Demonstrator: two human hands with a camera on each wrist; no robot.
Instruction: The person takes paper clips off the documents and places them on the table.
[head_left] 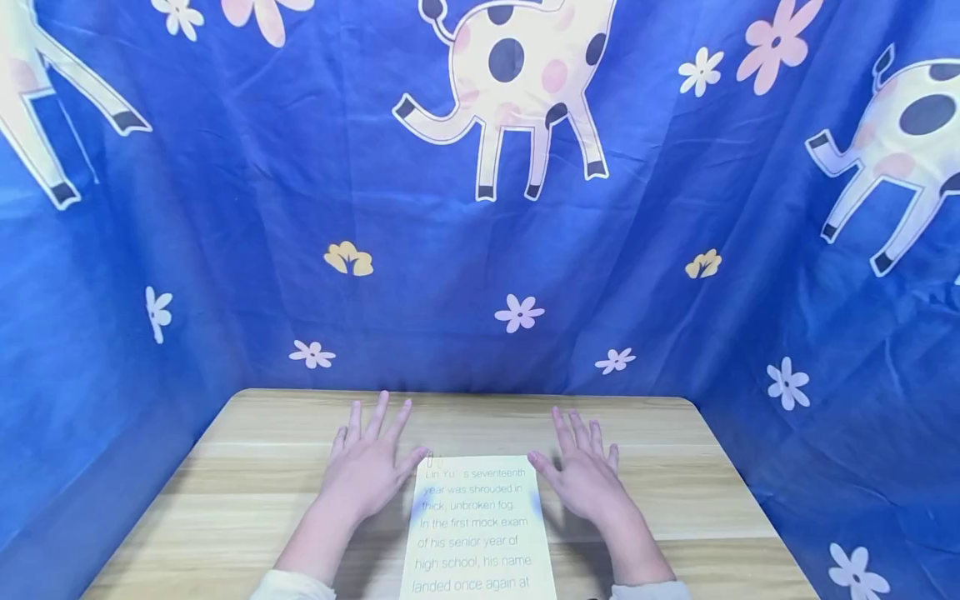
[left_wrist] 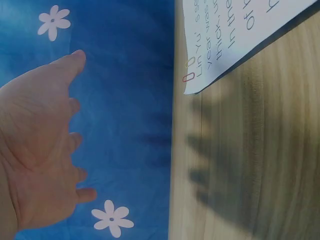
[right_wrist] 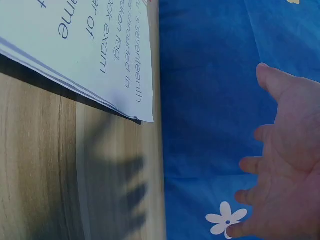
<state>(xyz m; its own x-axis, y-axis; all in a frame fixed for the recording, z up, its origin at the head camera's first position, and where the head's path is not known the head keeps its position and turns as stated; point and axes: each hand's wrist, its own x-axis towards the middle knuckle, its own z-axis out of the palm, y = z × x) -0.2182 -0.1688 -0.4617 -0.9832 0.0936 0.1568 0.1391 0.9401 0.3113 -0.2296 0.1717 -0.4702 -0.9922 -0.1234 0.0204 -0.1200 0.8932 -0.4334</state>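
Note:
A stack of printed paper sheets (head_left: 476,533) lies at the near middle of the table, with large text on its top page. Two paper clips, one red (left_wrist: 188,77) and one pale yellow (left_wrist: 190,62), sit at its top left corner. My left hand (head_left: 365,471) is spread over the table left of the sheets, its thumb close to the clipped corner. On the other side, my right hand (head_left: 588,475) is spread too, thumb near the top right corner. Both palms hold nothing, and shadows of the fingers fall on the wood in the wrist views.
The wooden table (head_left: 675,483) has rounded far corners. A blue cloth (head_left: 435,333) printed with cows and flowers hangs behind it and along both sides. A small dark object (head_left: 594,597) shows at the bottom edge, right of the sheets.

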